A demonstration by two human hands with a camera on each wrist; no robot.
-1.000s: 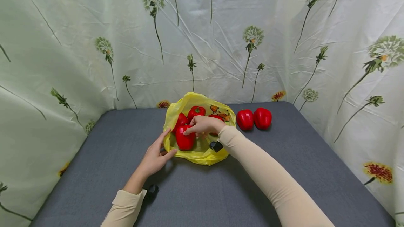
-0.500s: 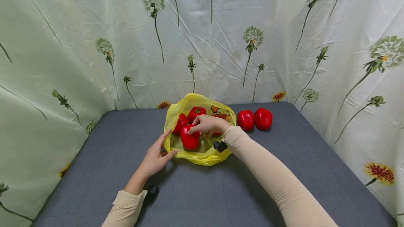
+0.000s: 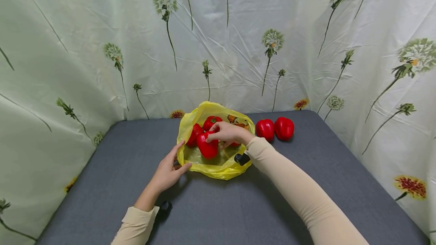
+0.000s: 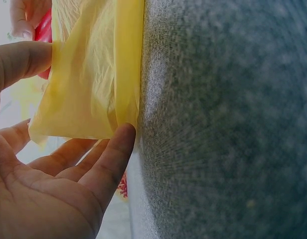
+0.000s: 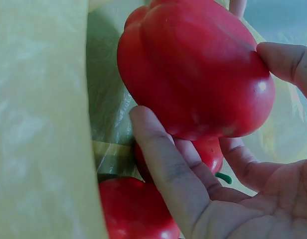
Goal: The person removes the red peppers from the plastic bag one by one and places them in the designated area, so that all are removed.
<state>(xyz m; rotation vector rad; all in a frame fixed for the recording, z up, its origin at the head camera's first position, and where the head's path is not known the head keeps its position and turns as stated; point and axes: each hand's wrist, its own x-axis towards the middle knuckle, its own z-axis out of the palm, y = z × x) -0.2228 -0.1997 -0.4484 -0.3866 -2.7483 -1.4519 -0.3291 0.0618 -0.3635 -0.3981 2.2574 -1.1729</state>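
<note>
A yellow plastic bag stands with its mouth wide on the grey table. Inside it, my right hand holds a red bell pepper between thumb and fingers; the right wrist view shows the grip on the smooth pepper closely. One red pepper sits to its left, another with a green stem behind, and a further one is mostly hidden under my right hand. My left hand rests against the bag's left side with spread fingers, as the left wrist view also shows against the yellow plastic.
Two red bell peppers, one beside the other, lie on the table just right of the bag. Behind the table's far edge hangs a pale curtain printed with dandelions, which also runs along both sides.
My right hand has shifted a little right and away from me inside the bag, carrying the pepper and tilting it. My left hand stays at the bag's side.
</note>
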